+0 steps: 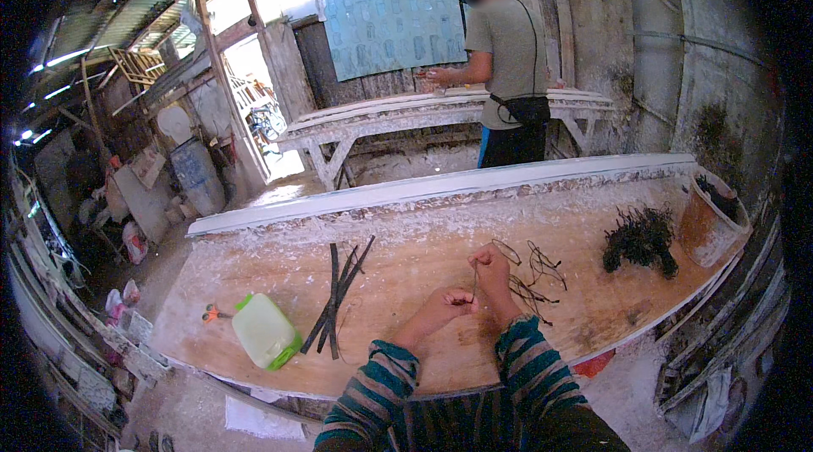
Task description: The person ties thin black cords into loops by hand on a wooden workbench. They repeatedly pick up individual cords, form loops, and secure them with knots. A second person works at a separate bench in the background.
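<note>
pinching a thin dark strand (476, 284) in the head view, the right hand (495, 267) has its thumb and fingertips pressed together at the strand's upper end, just above the desk (423, 240). the strand drops from that grip toward the left hand (447, 304), which sits lower and to the left with its fingers curled; whether those fingers close on the strand cannot be told, since it is very fine there. a thin loop bends out beside the right hand, and it is hard to see if it belongs to the same strand. loose black cords (527, 289) lie just right of the right wrist, their ends tangled. farther right, a dark bundle (639, 240) rests near a stained bucket (710, 230), whose dark contents are mostly hidden by its wall. left of the left hand, black strips (334, 299) cross one another, partly covering each other, beside a green-edged container (264, 331). the striped sleeves (533, 363) hide the forearms, and shadow blackens the corners.
</note>
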